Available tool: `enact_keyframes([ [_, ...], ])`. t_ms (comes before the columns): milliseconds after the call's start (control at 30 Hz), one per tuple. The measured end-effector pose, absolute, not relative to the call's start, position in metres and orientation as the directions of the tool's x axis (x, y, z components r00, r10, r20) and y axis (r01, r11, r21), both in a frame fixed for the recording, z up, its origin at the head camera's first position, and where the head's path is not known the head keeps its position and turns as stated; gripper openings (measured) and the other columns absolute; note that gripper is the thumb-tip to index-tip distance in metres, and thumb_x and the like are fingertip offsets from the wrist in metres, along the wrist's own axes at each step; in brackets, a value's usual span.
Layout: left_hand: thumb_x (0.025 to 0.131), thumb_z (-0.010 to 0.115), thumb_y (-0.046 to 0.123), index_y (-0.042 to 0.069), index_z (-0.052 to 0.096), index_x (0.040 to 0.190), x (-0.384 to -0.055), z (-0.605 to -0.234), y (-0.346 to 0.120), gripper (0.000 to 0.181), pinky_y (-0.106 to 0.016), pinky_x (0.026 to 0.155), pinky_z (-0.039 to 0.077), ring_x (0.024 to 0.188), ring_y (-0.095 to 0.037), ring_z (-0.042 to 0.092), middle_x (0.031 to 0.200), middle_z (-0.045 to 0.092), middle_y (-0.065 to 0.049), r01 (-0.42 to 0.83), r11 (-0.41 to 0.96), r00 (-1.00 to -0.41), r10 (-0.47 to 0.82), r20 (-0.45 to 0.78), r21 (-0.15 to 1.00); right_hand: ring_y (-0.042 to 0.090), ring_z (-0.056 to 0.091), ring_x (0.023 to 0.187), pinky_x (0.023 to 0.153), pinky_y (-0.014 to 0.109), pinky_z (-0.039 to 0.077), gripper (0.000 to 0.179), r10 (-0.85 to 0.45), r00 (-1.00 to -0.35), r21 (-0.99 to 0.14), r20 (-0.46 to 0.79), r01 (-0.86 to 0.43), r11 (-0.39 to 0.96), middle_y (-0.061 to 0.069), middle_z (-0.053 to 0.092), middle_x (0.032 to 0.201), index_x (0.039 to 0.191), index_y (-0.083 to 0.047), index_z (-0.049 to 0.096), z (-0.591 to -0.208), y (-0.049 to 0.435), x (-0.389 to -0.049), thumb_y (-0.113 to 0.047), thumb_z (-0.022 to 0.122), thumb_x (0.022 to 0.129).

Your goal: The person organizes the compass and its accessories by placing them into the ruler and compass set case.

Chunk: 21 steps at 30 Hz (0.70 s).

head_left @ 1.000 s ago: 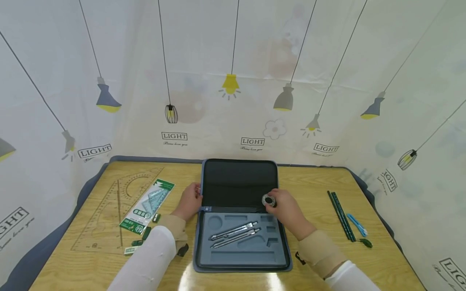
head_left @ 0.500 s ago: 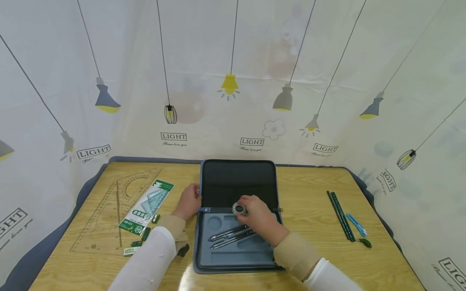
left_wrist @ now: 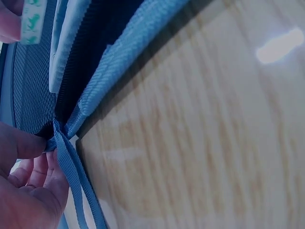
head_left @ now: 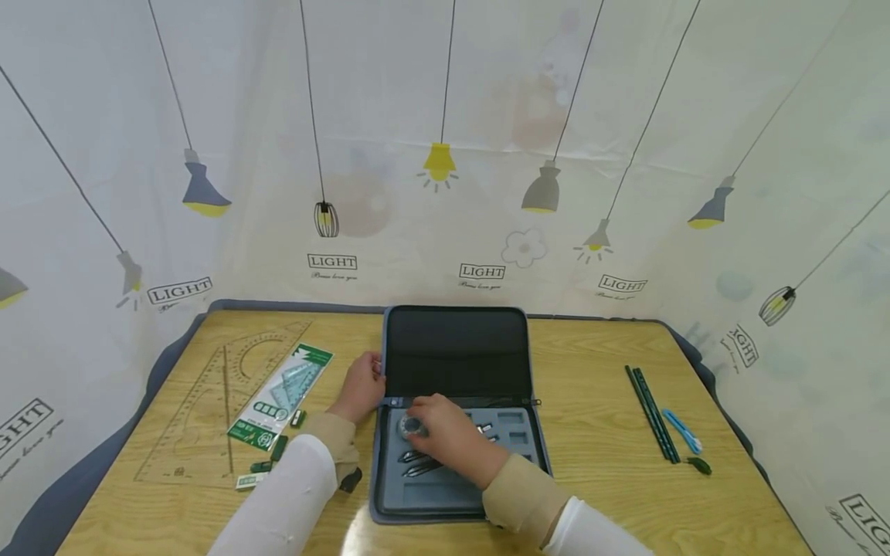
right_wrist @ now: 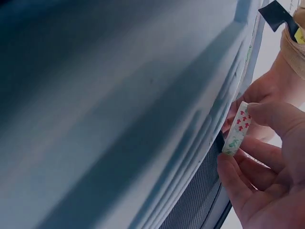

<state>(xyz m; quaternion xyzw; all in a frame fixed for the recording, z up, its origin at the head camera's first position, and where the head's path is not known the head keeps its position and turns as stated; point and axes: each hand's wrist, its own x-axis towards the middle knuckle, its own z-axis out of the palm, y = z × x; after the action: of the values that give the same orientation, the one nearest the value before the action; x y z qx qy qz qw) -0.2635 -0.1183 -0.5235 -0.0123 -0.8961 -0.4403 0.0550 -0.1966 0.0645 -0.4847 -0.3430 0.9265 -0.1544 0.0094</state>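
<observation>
A blue zip case [head_left: 455,351] lies unfolded on the table, with a black lid lining and a moulded grey-blue tray [head_left: 462,494]. My left hand [head_left: 358,388] pinches the case's fabric edge at the left hinge, beside a looped blue strap [left_wrist: 78,179]. Between thumb and fingers, my right hand [head_left: 452,439] holds a small round disc [head_left: 410,426] over the tray's upper left, where the round recess is. Its white rim carries red and green prints in the right wrist view. Metal drafting compasses [head_left: 422,468] lie in the tray, partly hidden under my right hand.
On the left lie a clear set square [head_left: 225,401], a packet of rulers [head_left: 281,398], and several small green and white pieces, including a green-and-white eraser [head_left: 248,482]. Dark green pencils [head_left: 651,413], a blue cutter [head_left: 681,430] and a small green item [head_left: 698,465] lie right.
My right hand has carried the round disc leftward across the case, from the lid's right side to the tray's upper left. My left hand stays at the hinge.
</observation>
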Motion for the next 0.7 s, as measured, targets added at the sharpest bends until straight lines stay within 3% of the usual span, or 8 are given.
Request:
enact_keyframes([
  [300, 0.083, 0.056, -0.005, -0.008, 0.052, 0.111, -0.2632, -0.5274, -0.1192, 0.028, -0.039, 0.076, 0.045, 0.082, -0.026, 0.051, 0.089, 0.054, -0.015, 0.079, 0.634, -0.991, -0.031, 0.127, 0.769, 0.016, 0.059, 0.099, 0.086, 0.029, 0.050, 0.029, -0.652, -0.755, -0.264, 0.065, -0.644, 0.718, 0.000, 0.064, 0.109, 0.109, -0.009, 0.068, -0.4876, 0.0581, -0.1939, -0.026, 0.069, 0.086],
  [700, 0.083, 0.057, -0.005, -0.008, 0.053, 0.111, -0.2621, -0.5229, -0.1181, 0.029, -0.040, 0.077, 0.046, 0.082, -0.027, 0.052, 0.089, 0.055, -0.016, 0.099, 0.636, -0.990, -0.018, 0.143, 0.765, 0.017, 0.061, 0.094, 0.084, 0.030, 0.050, 0.025, -0.645, -0.754, -0.280, 0.123, -0.650, 0.706, 0.001, 0.066, 0.104, 0.103, -0.008, 0.070, -0.4910, 0.0594, -0.1970, -0.023, 0.072, 0.082],
])
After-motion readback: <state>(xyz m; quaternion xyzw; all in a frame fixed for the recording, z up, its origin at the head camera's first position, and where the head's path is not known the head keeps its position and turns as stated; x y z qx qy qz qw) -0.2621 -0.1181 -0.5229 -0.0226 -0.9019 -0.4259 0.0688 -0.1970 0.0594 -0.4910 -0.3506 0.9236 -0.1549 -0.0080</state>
